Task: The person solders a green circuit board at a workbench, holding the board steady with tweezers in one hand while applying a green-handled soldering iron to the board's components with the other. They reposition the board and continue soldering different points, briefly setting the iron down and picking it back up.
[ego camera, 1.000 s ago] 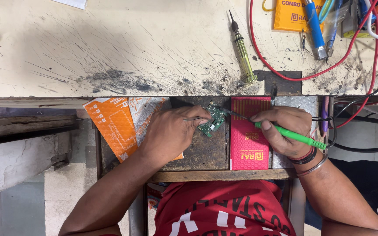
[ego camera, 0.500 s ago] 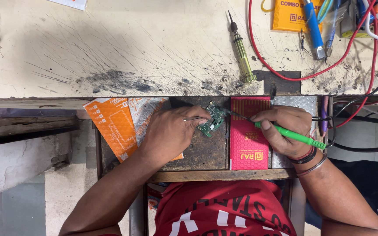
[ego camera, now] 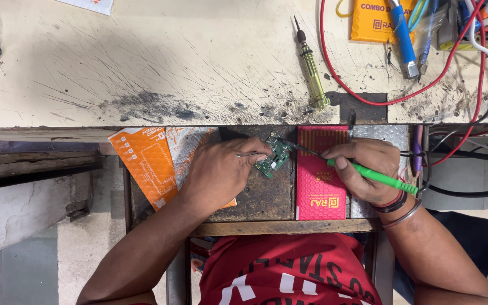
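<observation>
Small green circuit board (ego camera: 274,156), tilted, L hand (ego camera: 218,175) pinching.

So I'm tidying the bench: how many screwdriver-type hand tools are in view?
3: a yellow-green screwdriver on the worktop, a blue-handled tool at top right, and a green-handled tool in the right hand. Clutter may hide more.

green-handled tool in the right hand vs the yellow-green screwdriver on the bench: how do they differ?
The green-handled tool is gripped in the right hand, its tip at the small circuit board; the screwdriver lies untouched on the benchtop. The tool's handle is bright green, the screwdriver's a duller yellow-green. Both are slim, with dark metal tips.
</observation>
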The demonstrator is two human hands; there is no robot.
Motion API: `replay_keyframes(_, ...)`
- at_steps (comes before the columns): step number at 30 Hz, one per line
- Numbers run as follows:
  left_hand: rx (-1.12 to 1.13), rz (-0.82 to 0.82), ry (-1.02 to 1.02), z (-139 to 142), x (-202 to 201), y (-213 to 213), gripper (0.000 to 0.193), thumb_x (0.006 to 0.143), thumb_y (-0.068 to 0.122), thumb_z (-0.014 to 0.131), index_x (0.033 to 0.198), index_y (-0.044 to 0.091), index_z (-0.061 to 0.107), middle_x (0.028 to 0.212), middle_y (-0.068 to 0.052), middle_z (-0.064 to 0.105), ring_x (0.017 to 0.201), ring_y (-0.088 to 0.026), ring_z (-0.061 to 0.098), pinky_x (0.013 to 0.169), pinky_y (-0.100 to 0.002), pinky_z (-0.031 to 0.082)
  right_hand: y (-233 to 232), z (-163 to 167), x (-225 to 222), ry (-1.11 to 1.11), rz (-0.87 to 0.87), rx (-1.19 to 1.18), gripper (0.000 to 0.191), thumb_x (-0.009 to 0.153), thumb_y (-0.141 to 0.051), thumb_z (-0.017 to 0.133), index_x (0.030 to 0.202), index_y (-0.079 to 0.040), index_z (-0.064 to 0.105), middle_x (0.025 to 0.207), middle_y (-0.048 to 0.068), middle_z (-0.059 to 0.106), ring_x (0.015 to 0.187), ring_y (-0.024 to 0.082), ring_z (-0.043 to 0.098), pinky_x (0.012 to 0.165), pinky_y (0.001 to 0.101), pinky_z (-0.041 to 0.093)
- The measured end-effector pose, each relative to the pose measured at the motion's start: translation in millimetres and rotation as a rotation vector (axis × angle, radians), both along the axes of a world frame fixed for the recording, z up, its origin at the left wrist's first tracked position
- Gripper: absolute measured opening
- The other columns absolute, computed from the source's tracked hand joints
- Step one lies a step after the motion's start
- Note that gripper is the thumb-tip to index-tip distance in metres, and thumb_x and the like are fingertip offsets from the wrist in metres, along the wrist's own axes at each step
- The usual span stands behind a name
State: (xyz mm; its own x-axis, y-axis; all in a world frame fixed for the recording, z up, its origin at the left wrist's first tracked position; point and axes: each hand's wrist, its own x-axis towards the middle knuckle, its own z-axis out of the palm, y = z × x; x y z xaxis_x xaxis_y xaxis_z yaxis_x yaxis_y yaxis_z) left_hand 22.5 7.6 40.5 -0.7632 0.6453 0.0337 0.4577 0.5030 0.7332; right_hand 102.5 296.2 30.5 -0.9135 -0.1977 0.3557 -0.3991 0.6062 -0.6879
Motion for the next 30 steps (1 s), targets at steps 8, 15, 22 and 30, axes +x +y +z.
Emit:
replay_keyframes(8, -0.012, 0.004, 0.007, -2.1, 0.2, -0.5, 0.014, 0.094, 0.011, 0.066, 0.107, 0.018, 0.067, 0.094, -0.001, 0.079, 0.078, -0.024, 0.078, 0.066, -0.041, 0.060, 0.0, 1.8, -0.3, -0.013, -0.012, 0.000, 0.014, 0.098, -0.015, 0.064, 0.094, -0.005, 0.074, 0.083, 0.009, 0.074, 0.070, 0.021, 0.072, 0.067, 0.0324, 0.056)
replay_keyframes(15, -0.030, 0.003, 0.010, -3.8, 0.2, 0.2, 0.019, 0.093, 0.007, 0.064, 0.108, 0.019, 0.067, 0.095, -0.001, 0.080, 0.078, -0.023, 0.078, 0.066, -0.040, 0.061, 0.1, 3.2, -0.2, -0.023, -0.036, 0.015, 0.014, 0.096, -0.014, 0.064, 0.094, -0.005, 0.075, 0.080, 0.009, 0.072, 0.069, 0.022, 0.071, 0.066, 0.0325, 0.056)
replay_keyframes(22, -0.055, -0.005, -0.002, -4.6, -0.2, -0.5, 0.015, 0.095, 0.011, 0.066, 0.108, 0.019, 0.066, 0.093, -0.002, 0.079, 0.074, -0.024, 0.077, 0.064, -0.041, 0.060, 0.7, 4.0, -1.0, -0.031, -0.026, 0.017, 0.014, 0.096, -0.013, 0.063, 0.095, -0.006, 0.074, 0.083, 0.009, 0.073, 0.070, 0.022, 0.072, 0.066, 0.0329, 0.056)
replay_keyframes(30, -0.024, -0.010, 0.003, -6.3, -0.2, -0.3, 0.017, 0.095, 0.009, 0.065, 0.109, 0.018, 0.065, 0.094, -0.003, 0.079, 0.075, -0.023, 0.078, 0.064, -0.040, 0.061, -0.6, 4.1, 0.0, -0.042, -0.038, 0.002, 0.014, 0.096, -0.015, 0.064, 0.095, -0.005, 0.074, 0.081, 0.010, 0.073, 0.071, 0.022, 0.073, 0.067, 0.0325, 0.056)
